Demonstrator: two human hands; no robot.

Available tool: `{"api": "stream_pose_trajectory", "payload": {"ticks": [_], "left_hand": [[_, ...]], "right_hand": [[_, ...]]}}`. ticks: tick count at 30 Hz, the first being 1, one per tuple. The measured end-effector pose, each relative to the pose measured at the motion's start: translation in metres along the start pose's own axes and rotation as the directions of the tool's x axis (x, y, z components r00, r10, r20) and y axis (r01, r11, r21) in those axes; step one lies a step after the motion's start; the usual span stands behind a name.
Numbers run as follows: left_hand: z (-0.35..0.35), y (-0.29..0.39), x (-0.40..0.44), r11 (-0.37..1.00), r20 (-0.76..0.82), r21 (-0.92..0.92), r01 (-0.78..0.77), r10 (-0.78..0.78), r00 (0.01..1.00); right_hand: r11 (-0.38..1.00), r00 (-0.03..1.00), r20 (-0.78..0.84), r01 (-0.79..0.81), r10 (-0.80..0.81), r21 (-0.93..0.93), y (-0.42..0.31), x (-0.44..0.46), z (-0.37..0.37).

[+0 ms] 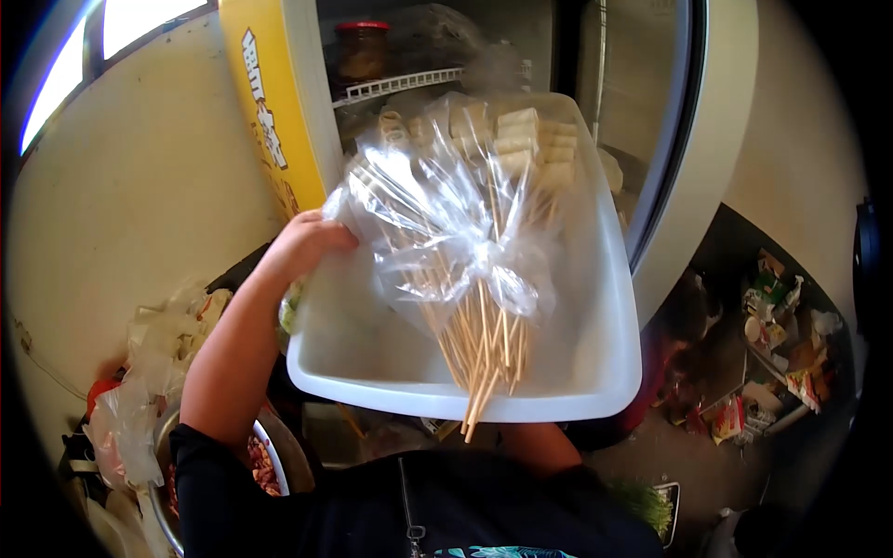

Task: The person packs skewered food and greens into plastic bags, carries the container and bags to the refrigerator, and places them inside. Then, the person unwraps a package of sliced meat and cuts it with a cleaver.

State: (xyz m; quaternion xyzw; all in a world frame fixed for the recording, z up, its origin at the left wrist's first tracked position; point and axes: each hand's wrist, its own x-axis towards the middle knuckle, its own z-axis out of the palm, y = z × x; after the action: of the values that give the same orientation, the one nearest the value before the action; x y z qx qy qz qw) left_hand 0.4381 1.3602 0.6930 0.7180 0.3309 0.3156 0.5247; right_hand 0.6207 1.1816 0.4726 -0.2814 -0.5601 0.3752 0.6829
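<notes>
A white plastic tub (605,325) is tilted in front of my body, its far end at the opening of a refrigerated cabinet. In it lies a bundle of wooden skewers (484,344), tied in a clear plastic bag (400,186), with the stick ends over the near rim. Pale rolled food pieces (521,139) show at the tub's far end. My left hand (316,240) has its fingers over the tub's left rim, gripping it beside the plastic. My right forearm passes under the tub's near side, and the tub hides my right hand.
Inside the cabinet, a red-lidded jar (361,51) stands on a white wire shelf (400,84). The open cabinet door (688,139) is at the right. At the lower left are plastic bags (139,418) and a metal bowl (167,465) of reddish food. Packages (726,418) crowd the lower right.
</notes>
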Motion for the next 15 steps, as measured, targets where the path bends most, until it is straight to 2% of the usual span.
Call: {"api": "stream_pose_trajectory", "payload": {"ticks": [2, 3, 4, 6, 7, 9, 10, 12, 13, 14, 15], "left_hand": [[-0.008, 0.004, 0.008, 0.999, 0.006, 0.044, 0.023, -0.023, 1.0], [-0.016, 0.007, 0.013, 0.987, 0.025, 0.16, -0.001, -0.003, 1.0], [-0.034, 0.001, 0.028, 0.969, 0.194, 0.225, -0.098, 0.054, 0.98], [-0.044, 0.007, 0.037, 0.807, 0.344, 0.493, -0.325, 0.163, 0.925], [-0.042, 0.009, 0.037, 0.81, 0.354, 0.491, -0.319, 0.15, 0.923], [-0.036, 0.015, 0.037, 0.886, 0.222, 0.449, -0.118, 0.017, 0.975], [-0.034, 0.013, 0.037, 0.885, 0.224, 0.449, -0.125, 0.023, 0.974], [-0.031, 0.002, 0.037, 0.94, 0.197, 0.312, -0.134, 0.074, 0.978], [-0.024, 0.001, 0.034, 0.971, 0.119, 0.229, -0.062, 0.035, 0.992], [-0.016, 0.002, 0.029, 0.972, 0.107, 0.227, -0.063, 0.04, 0.993], [-0.008, 0.004, 0.023, 0.984, 0.031, 0.178, -0.027, 0.022, 0.999]], "right_hand": [[1.0, 0.999, 0.022, 0.025, -0.024, -0.016, -0.002, 0.005, 0.006], [0.999, 0.999, 0.026, 0.031, -0.031, -0.03, -0.003, 0.005, 0.008], [0.998, 0.999, 0.035, 0.038, -0.037, -0.043, -0.005, 0.005, 0.011], [0.997, 0.997, 0.05, 0.057, -0.054, -0.058, -0.008, 0.007, 0.014], [0.995, 0.996, 0.056, 0.068, -0.064, -0.067, -0.009, 0.011, 0.016], [0.993, 0.994, 0.069, 0.092, -0.087, -0.077, -0.013, 0.02, 0.014], [0.991, 0.993, 0.066, 0.108, -0.103, -0.076, -0.015, 0.022, 0.011], [0.988, 0.987, 0.057, 0.151, -0.151, 0.016, -0.011, 0.036, 0.001], [0.981, 0.983, 0.049, 0.175, -0.18, 0.081, -0.008, 0.044, -0.006], [0.97, 0.977, 0.053, 0.195, -0.204, 0.142, -0.005, 0.052, -0.011], [0.961, 0.974, 0.053, 0.206, -0.219, 0.182, -0.003, 0.057, -0.015]]}}
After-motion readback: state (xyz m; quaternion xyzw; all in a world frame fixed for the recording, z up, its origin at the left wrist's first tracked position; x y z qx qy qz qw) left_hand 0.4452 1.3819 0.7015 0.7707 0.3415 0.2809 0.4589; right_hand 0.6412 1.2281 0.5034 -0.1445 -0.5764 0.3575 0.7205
